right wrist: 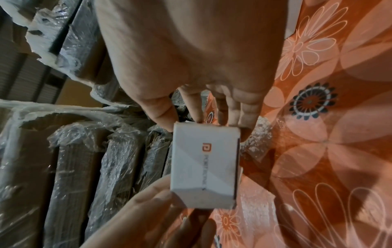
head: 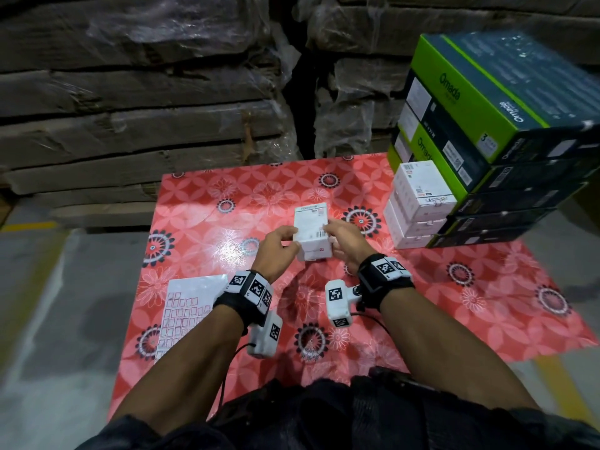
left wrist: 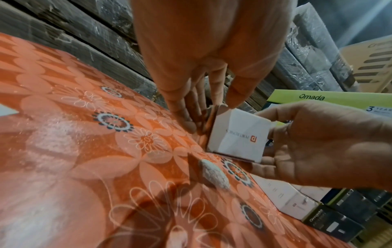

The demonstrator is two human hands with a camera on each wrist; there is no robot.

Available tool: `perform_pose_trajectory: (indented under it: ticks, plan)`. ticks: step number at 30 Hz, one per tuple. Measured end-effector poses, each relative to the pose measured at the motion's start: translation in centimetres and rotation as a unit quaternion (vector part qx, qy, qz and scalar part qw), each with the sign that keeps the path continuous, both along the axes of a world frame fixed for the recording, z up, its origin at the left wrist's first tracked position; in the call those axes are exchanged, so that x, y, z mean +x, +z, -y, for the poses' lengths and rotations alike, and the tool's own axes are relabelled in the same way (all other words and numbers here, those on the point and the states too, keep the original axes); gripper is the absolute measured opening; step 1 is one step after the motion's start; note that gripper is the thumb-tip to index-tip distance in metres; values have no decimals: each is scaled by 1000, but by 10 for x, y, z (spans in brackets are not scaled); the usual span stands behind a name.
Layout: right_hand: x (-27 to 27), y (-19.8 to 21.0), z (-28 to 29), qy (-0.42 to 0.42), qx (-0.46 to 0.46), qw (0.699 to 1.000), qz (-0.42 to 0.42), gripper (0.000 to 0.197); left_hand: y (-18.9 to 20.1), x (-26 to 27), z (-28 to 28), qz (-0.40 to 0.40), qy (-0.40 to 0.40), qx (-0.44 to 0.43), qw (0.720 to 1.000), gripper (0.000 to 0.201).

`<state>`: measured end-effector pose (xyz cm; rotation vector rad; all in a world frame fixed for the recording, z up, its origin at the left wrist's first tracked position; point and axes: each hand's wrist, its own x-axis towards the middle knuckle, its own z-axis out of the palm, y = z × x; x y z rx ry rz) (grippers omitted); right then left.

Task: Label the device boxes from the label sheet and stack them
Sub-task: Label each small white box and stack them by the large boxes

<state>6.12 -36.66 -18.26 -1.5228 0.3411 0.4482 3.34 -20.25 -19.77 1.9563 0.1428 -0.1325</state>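
Near table (head: 201, 222) centre, gripped between left hand (head: 280, 242) and right hand (head: 344, 239): 1 white device box (head: 311, 229), barcode face up, presumably for labelling.

Both forearms are bare to the elbow. Each wrist carries a black strap band (head: 246, 295) with white square plates printed with black-and-white fiducial markers; the right wrist's band (head: 384, 277) shows two such plates on top. A white boxy camera module (head: 264, 334) hangs under the left wrist, another (head: 339, 303) sits beside the right wrist, each bearing the same markers. Thin black cables (head: 227, 368) run from the modules back toward the body. Dark clothing (head: 324, 417) covers the lap.
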Motion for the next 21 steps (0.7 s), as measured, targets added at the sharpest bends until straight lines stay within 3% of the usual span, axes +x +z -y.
perform_pose_trajectory:
  ticks: [2,4,7,10,13,16,21]
  plan:
    - [-1,-2,-5,5,-18,999,34,42,-1,-6,3,-29,-5,-21,999,32]
    - [-2,-3,-8,16,-117,990,82,52,-5,-8,5,-52,-15,-15,998,29]
    - [-7,-8,-9,66,-272,947,159,59,-4,-10,9,-90,-16,-46,995,40]
    - [-16,-11,-12,116,-303,926,193,62,3,-8,10,-124,20,-108,986,38]
    - [-23,-15,-15,116,-268,935,199,52,3,-4,8,-137,46,-120,982,35]
    - [-28,-8,-16,99,-186,961,182,54,-6,1,2,-133,62,-72,987,69]
    - [-27,-3,-18,63,-26,992,103,58,2,0,-2,-112,31,52,992,69]
